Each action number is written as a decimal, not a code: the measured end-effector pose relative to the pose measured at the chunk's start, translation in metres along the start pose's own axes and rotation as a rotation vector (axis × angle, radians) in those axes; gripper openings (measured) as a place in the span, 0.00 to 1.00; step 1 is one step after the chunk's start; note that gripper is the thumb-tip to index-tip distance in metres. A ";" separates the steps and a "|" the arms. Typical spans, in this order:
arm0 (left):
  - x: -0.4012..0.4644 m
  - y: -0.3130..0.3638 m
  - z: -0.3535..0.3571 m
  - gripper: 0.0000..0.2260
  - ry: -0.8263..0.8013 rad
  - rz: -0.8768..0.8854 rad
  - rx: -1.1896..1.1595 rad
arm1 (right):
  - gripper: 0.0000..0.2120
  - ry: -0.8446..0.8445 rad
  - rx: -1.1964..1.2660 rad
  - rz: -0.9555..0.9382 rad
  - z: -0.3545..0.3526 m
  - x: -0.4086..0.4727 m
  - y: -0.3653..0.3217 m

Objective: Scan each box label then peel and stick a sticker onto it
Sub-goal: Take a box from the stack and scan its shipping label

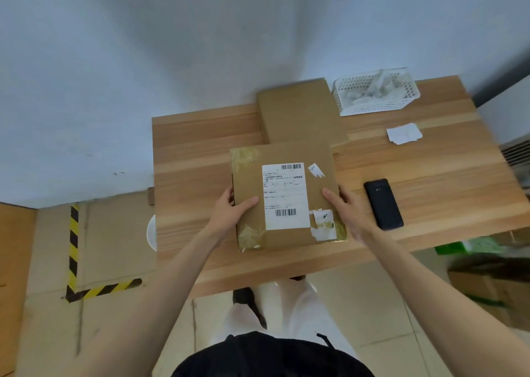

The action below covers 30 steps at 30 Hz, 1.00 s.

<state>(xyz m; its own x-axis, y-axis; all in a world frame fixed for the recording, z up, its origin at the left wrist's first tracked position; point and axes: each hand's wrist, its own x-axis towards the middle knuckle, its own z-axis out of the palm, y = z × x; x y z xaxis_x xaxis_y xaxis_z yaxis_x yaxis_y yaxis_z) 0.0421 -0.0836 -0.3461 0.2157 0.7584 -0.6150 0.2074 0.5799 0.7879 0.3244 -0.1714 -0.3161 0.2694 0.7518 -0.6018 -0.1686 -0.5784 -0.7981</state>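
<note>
Floor tape: yellow-and-black hazard tape [74, 250] forms an L on the tiled floor, well to the left of the table.
White round object: a pale curved edge [151, 232] peeks out at the table's left side; what it is cannot be told.
Table: a light wooden table [195, 153] stands against a pale wall, its near edge toward the person.
Left hand: the left hand [229, 209] grips the box's left edge, thumb lying on the top face and fingers curled round the side.
Box: a flat brown cardboard box [286, 196] sits at the table's middle (near the front edge), held between both hands; whether it rests fully on the wood or is slightly lifted cannot be told.
Label: a white shipping label [286, 196] with a barcode at top and another near the bottom is stuck face up on the box, between the two thumbs.
Sticker scraps: small white paper remnants cling to the box, one [316, 170] right of the label's top, another [324, 224] at the lower right corner beside yellowish tape.
Second box: another flat brown box [301, 112] lies behind the first, toward the wall.
Right hand: the right hand [348, 211] holds the box's right edge, thumb on top and fingers wrapped under the side.
Basket: a white mesh basket [370, 110] holding crumpled clear wrapping stands at the far right back.
Phone: a black phone [383, 203] lies flat just right of the right hand.
Sticker sheets: a small stack of white sheets [404, 133] lies beyond the phone, in front of the basket.
</note>
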 end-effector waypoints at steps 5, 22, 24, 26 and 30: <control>0.015 0.000 0.050 0.32 -0.037 -0.054 0.021 | 0.20 0.003 -0.020 0.019 -0.047 0.018 0.008; 0.062 -0.041 0.145 0.29 0.097 -0.203 0.004 | 0.24 -0.056 -0.282 0.040 -0.133 0.114 0.058; 0.062 -0.040 0.143 0.29 0.096 -0.198 0.016 | 0.24 -0.037 -0.315 0.040 -0.133 0.115 0.056; 0.060 -0.039 0.145 0.26 0.105 -0.183 0.027 | 0.22 0.074 -0.396 0.021 -0.140 0.114 0.055; 0.057 -0.038 0.147 0.24 0.108 -0.171 0.035 | 0.27 0.355 -0.816 -0.014 -0.169 0.115 0.063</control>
<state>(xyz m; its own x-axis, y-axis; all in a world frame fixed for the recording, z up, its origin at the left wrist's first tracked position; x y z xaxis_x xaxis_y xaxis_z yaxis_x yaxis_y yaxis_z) 0.1864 -0.1061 -0.4153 0.0714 0.6787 -0.7309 0.2657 0.6934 0.6698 0.5046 -0.1745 -0.4309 0.5672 0.6966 -0.4394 0.5288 -0.7170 -0.4542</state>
